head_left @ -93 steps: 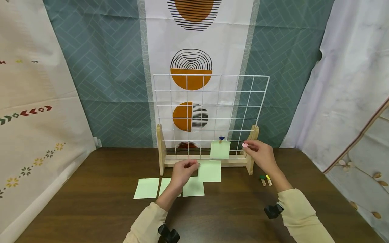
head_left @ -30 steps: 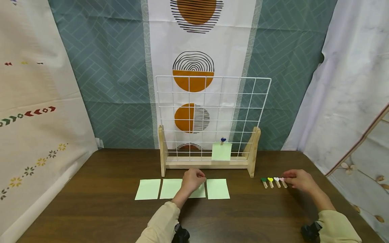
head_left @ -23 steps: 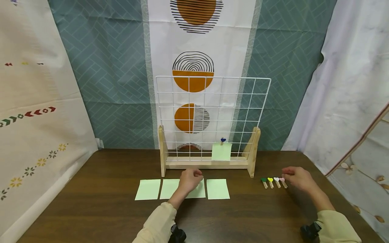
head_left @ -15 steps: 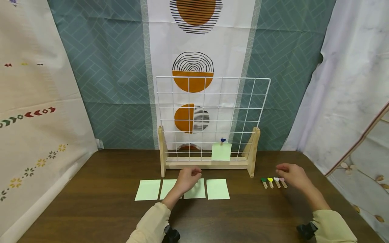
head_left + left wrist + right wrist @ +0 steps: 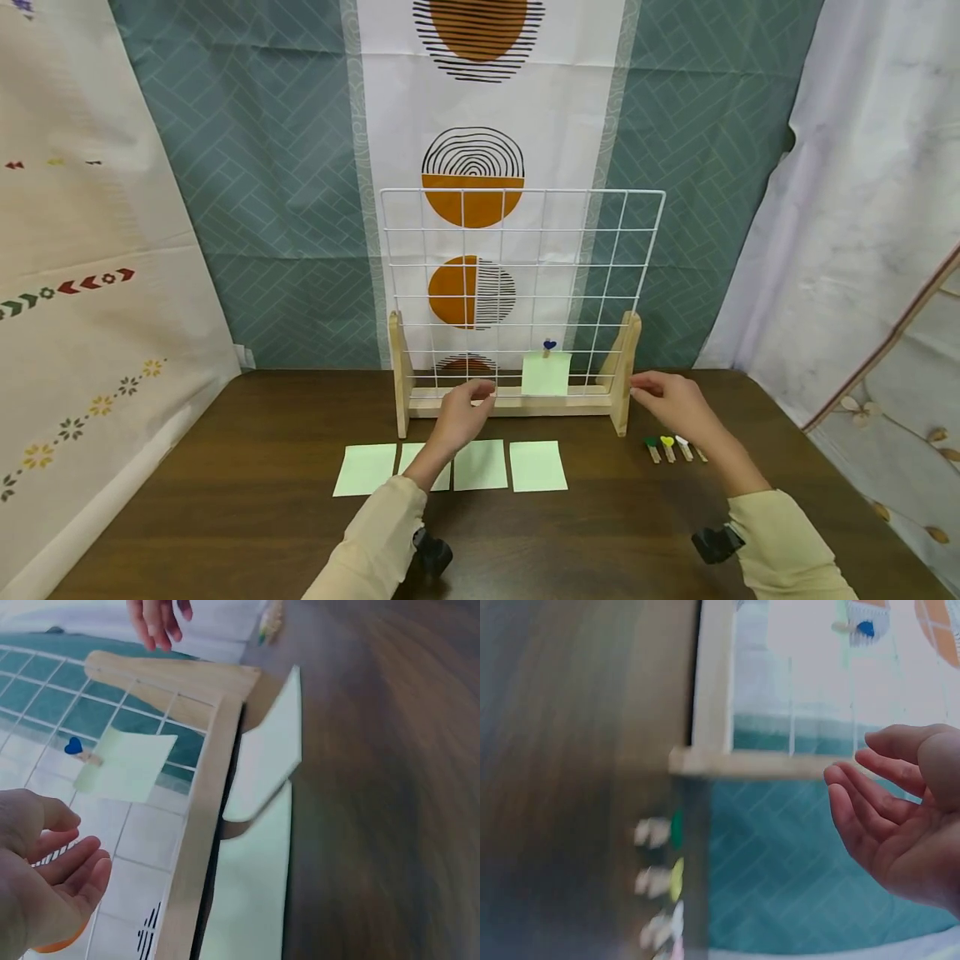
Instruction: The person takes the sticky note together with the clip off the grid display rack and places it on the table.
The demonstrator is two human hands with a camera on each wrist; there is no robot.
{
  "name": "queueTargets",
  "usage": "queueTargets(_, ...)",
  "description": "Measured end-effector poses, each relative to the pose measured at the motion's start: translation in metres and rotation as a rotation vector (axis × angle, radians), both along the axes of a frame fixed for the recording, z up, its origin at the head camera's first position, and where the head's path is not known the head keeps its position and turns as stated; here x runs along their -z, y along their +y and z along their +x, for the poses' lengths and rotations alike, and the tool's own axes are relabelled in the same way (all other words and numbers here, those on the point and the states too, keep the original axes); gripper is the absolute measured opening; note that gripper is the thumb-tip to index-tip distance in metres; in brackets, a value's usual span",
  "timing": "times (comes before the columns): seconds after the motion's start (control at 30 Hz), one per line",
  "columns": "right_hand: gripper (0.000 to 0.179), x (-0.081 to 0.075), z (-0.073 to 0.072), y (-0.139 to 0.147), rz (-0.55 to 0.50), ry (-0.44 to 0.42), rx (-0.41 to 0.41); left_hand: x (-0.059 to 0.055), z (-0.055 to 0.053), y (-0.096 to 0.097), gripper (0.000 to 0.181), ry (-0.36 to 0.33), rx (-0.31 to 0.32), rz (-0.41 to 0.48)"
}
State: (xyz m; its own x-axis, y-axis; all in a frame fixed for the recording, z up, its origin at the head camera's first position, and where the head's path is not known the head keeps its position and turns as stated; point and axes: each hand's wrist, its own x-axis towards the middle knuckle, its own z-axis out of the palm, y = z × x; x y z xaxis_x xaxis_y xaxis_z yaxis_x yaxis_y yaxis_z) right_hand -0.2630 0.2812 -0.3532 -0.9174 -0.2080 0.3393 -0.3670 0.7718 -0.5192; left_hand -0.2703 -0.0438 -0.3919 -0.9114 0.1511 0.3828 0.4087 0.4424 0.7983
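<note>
My left hand [image 5: 459, 417] hovers before the lower middle of a white wire grid [image 5: 517, 265], its fingers loosely bent with nothing between them, as the left wrist view also shows. Beside the grid's right wooden foot [image 5: 624, 375] is my right hand [image 5: 675, 407], likewise holding nothing, its fingers relaxed in the right wrist view. A mini clothespin with a blue heart [image 5: 549, 346] fastens a pale green sticky note [image 5: 546, 375] low on the grid. Several loose sticky notes [image 5: 538, 467] lie in a row on the table; my left wrist partly covers one.
Mini clothespins with green [image 5: 651, 443], yellow [image 5: 667, 442] and white [image 5: 682, 442] tops lie at the right, with a pink-topped one [image 5: 678, 949] partly behind my right arm. Patterned cloths [image 5: 285, 208] hang behind the brown table [image 5: 225, 500].
Earlier, the left hand held a sticky note and the right a pink-heart clothespin; both now lie in their rows. The emptied hands have since risen toward the grid, the right one moving leftward.
</note>
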Motion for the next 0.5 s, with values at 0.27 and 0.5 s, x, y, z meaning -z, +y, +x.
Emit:
queueTargets(0.27,0.027,-0.009,-0.013,-0.039,-0.105,0.027,-0.037,-0.008,-0.012,0.021,0.025,-0.046,-0.023,0.104)
queueTargets(0.5,0.029,-0.020,-0.025,-0.062,-0.179,0.005,-0.045,-0.011,-0.019,0.037,0.028,-0.074,-0.068,0.185)
